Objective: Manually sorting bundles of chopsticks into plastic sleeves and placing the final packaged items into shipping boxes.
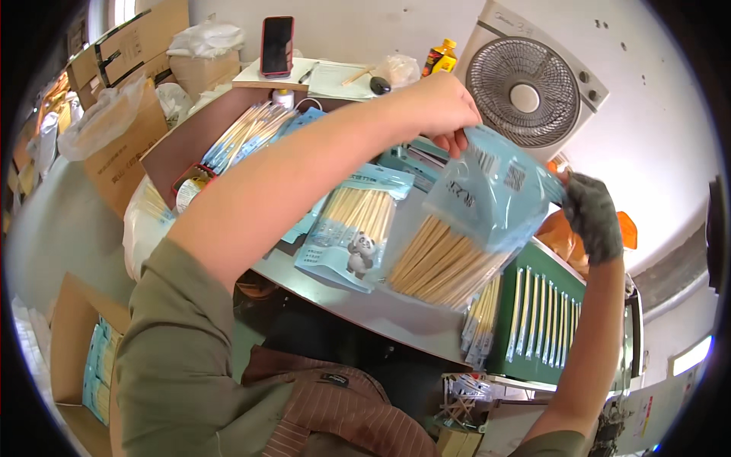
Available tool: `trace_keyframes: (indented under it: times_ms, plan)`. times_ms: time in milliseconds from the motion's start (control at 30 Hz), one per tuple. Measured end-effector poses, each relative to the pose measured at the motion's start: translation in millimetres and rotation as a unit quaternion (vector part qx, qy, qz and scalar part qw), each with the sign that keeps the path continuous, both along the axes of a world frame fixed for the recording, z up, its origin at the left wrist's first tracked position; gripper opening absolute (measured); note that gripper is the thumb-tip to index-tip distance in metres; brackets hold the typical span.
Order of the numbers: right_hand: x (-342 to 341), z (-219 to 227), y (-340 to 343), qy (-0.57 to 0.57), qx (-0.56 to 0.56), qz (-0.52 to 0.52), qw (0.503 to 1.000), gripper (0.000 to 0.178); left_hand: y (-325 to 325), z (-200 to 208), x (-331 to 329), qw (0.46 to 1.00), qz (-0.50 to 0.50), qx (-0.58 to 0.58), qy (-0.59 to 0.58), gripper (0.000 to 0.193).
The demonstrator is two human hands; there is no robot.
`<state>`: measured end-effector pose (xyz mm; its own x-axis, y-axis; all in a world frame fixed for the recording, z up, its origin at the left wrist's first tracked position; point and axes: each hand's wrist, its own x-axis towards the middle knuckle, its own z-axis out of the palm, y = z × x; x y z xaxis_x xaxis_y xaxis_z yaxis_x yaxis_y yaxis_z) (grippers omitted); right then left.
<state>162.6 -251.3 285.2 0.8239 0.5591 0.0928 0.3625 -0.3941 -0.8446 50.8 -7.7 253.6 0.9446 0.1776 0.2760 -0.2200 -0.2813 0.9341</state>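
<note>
With both arms raised, I grip a blue and clear plastic bag point(495, 202) by its top corners. My left hand point(445, 107) is bare and closed on the upper left corner. My right hand point(594, 217), in a dark grey glove, pinches the upper right corner. Many wooden chopsticks point(445, 263) lie tilted in the lower part of this bag. Just left of it on the table rests a filled chopstick bag point(350, 228) with a panda picture. Single wrapped chopsticks point(541, 312) stand side by side in a row on a green surface at the right, beside a loose bundle point(480, 316).
More wrapped chopsticks point(247, 129) are piled at the far left of the table. Behind stand a phone point(277, 46), a yellow-capped bottle point(439, 57) and a box fan point(525, 91). An open carton point(68, 305) holding filled bags is at the lower left.
</note>
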Motion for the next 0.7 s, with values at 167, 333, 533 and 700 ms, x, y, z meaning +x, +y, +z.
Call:
trace_keyframes:
  times_ms: [167,333,533,700]
  plan:
    - [30.9,30.2,44.1,-0.110,0.133,0.052,0.984,0.024,37.1,29.8,20.7,0.974,0.124,0.080,-0.171,0.014]
    - [-25.7,-58.1,59.9,-0.300,0.075,0.025,0.951,0.021,65.8,-16.8,-59.3,0.906,0.166,0.356,-0.156,0.025]
    - [-91.6,-242.0,83.0,-0.122,-0.025,0.102,0.987,0.030,65.0,-189.0,-115.9,0.863,0.119,0.490,-0.047,0.040]
    - [-108.2,-269.5,77.4,-0.118,-0.043,0.089,0.988,0.032,24.3,-219.9,-131.8,0.861,0.029,0.508,-0.005,0.051]
